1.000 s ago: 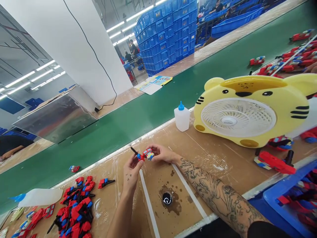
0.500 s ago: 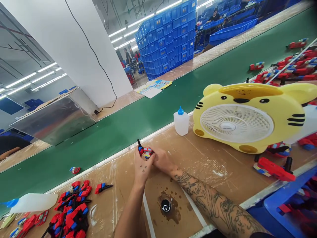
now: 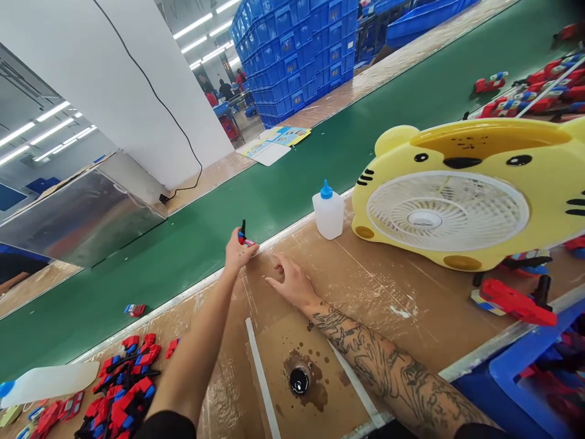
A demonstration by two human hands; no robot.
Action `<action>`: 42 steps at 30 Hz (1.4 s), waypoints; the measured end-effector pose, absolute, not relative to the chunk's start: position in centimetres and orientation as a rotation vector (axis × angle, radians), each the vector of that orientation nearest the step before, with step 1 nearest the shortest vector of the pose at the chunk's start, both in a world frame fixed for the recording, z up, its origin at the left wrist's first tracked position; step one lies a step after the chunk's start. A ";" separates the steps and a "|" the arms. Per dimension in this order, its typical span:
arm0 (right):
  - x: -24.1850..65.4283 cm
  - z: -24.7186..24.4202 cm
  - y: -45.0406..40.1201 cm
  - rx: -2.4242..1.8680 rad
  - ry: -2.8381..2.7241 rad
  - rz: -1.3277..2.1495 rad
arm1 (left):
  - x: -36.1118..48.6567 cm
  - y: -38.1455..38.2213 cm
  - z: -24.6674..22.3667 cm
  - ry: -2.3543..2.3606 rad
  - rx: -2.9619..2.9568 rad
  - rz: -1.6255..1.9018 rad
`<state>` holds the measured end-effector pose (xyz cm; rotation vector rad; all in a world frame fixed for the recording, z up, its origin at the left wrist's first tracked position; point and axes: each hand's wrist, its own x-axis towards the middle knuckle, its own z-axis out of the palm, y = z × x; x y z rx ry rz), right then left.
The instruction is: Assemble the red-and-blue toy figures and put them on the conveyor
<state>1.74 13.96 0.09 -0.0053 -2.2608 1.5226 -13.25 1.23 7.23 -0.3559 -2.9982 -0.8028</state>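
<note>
My left hand (image 3: pixel 239 251) is closed on a small red and blue toy piece (image 3: pixel 247 241) with a black rod pointing up, at the near edge of the green belt (image 3: pixel 192 244). To its right, my right hand (image 3: pixel 292 280) hovers over the brown tabletop with its fingers curved apart and nothing between them. A white bottle with a blue cap (image 3: pixel 329 213) stands beyond my right hand. Below my hands, a small round pot of dark liquid (image 3: pixel 299 381) sits among brown stains.
A yellow animal-faced fan (image 3: pixel 450 201) stands at right, near a red toy piece (image 3: pixel 516 301) and a blue bin (image 3: pixel 512 372). Red and blue pieces (image 3: pixel 132 390) are piled at lower left beside a lying bottle (image 3: pixel 55 383). Blue crates (image 3: pixel 292 61) are stacked behind the belt.
My hands have come apart. The left one has moved up and left with the toy piece, toward the belt; the right one has let go and opened. The view has shifted slightly.
</note>
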 end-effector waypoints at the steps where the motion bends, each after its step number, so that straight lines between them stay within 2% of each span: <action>1: 1.7 0.1 14.0 0.016 -2.285 1.492 | -15.0 0.9 7.7 -3.042 -0.366 -0.718; 9: 1.9 0.4 14.0 0.076 -2.336 1.378 | -22.7 0.8 8.8 -3.374 -0.444 -0.182; 15: 1.9 0.4 14.1 0.078 -2.372 1.375 | -22.9 1.3 7.7 -3.344 -0.356 -0.148; 20: 1.8 0.3 14.4 0.080 -2.412 1.348 | -17.2 -1.8 8.3 -3.199 -0.372 -0.198; 27: 1.8 -0.9 14.2 0.000 -2.474 1.407 | -0.7 -18.0 8.9 -3.199 -0.114 -0.133; 30: 1.4 -1.3 14.2 -0.050 -2.501 1.411 | 3.7 -22.8 7.5 -3.235 0.052 -0.299; 33: 1.4 -1.2 14.2 -0.089 -2.518 1.395 | 4.4 -24.6 6.2 -3.176 0.062 -0.644; 39: 2.0 -0.4 14.0 -0.059 -2.479 1.405 | 1.4 -21.0 4.0 -2.698 -0.083 -1.634; 42: 1.8 -0.4 14.4 -0.056 -2.478 1.427 | 0.6 -19.2 2.4 -2.397 -0.036 -2.023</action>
